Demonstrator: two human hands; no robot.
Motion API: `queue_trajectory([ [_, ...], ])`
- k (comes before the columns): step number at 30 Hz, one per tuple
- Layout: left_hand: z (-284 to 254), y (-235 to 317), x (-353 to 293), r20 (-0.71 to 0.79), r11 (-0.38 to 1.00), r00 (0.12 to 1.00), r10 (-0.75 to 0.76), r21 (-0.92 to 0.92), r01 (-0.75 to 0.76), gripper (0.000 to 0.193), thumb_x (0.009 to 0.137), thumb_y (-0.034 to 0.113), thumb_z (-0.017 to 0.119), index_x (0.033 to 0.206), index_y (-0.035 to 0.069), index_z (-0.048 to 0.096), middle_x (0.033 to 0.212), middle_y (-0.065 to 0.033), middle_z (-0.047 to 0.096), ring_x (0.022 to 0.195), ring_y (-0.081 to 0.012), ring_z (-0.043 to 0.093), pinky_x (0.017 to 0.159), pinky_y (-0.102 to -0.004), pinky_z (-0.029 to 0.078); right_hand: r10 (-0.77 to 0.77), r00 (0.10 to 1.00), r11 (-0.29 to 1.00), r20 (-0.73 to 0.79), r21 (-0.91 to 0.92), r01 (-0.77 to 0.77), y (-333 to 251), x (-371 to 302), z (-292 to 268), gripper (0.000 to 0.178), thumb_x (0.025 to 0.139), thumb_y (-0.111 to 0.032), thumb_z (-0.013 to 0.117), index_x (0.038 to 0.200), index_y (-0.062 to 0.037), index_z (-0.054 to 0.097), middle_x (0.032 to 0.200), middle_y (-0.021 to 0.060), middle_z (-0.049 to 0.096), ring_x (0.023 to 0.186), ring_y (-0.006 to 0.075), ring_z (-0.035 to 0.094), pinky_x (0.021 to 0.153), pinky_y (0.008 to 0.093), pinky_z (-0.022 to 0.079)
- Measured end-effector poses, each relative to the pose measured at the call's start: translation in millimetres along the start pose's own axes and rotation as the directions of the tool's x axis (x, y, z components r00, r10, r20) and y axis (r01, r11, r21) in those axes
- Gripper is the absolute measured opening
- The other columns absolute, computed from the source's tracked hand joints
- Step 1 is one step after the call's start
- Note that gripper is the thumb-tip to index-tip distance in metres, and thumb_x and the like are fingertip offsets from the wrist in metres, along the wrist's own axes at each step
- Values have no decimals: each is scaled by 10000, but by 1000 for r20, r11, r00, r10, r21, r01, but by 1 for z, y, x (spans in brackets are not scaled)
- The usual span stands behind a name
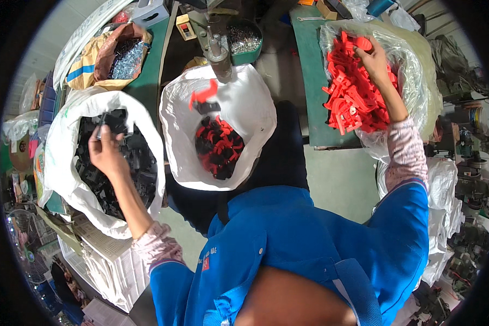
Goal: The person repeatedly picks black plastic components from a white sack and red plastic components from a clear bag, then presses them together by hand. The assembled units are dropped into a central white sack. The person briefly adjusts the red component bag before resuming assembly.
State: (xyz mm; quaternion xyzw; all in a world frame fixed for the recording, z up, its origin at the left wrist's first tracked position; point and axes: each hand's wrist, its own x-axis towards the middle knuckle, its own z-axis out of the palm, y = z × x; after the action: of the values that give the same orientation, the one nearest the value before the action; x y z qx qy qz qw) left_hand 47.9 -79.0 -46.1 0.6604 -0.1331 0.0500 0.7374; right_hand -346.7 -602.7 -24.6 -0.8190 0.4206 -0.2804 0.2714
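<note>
My left hand (107, 151) pinches a black plastic part (114, 121) over a white sack (60, 157) full of similar black parts. On the right, my right hand (372, 58) closes its fingers on a red plastic part (363, 43) at the top of a heap of red parts (349, 98). That heap lies in an open clear plastic bag (413, 51). Between my hands, a blurred red-and-black joined piece (203, 99) shows inside the mouth of a middle white sack (255, 106). Red and black pieces (218, 146) lie at its bottom.
A metal machine spindle (217, 54) stands above the middle sack's far rim. Behind it is a green bin (247, 49) of small metal parts. A paper sack (87, 68) of screw-like pieces sits far left. Green tabletops (312, 70) flank me; a wrench (311, 18) lies far right.
</note>
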Motion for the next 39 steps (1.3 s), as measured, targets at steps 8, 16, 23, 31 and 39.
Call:
queue_trajectory([
  [8,144,8,-119,687,472,675,-268,-517,714,350,848,47,641,1171,-27,526,1120,-169,622,1037,-289,629,984,-429,491,-156,801,554,578,723,-413,-148,-100,87,213,956,-227,578,1095,-66,593,865,69,664,532,59,504,413,160,322],
  [16,166,41,-120,613,666,750,-249,-453,592,235,913,166,635,1064,-2,569,980,-131,661,848,-192,643,770,-316,506,-264,758,702,596,658,-272,-194,-112,118,226,935,-209,606,1099,-73,684,851,17,666,655,49,518,499,182,368],
  [23,191,32,-131,578,544,793,-192,-609,577,214,953,177,570,1059,-9,568,943,-109,662,816,-151,623,723,-274,486,-599,736,746,314,553,371,-205,-99,126,233,910,-185,622,1090,-50,683,854,82,697,685,138,615,601,273,474],
  [31,213,65,-72,670,481,715,-198,-570,667,301,952,238,589,1121,-9,565,941,-111,656,814,-188,639,712,-312,530,-828,554,559,82,66,826,-254,-44,94,254,860,-292,625,1023,-109,693,861,160,671,780,380,634,657,411,521],
  [39,199,50,-78,566,774,776,-278,-347,530,363,926,371,590,1033,24,579,877,-111,656,698,-191,664,594,-285,517,-509,763,820,398,494,289,-234,-54,115,313,923,-312,617,997,-16,685,690,-7,598,595,46,524,517,215,401],
])
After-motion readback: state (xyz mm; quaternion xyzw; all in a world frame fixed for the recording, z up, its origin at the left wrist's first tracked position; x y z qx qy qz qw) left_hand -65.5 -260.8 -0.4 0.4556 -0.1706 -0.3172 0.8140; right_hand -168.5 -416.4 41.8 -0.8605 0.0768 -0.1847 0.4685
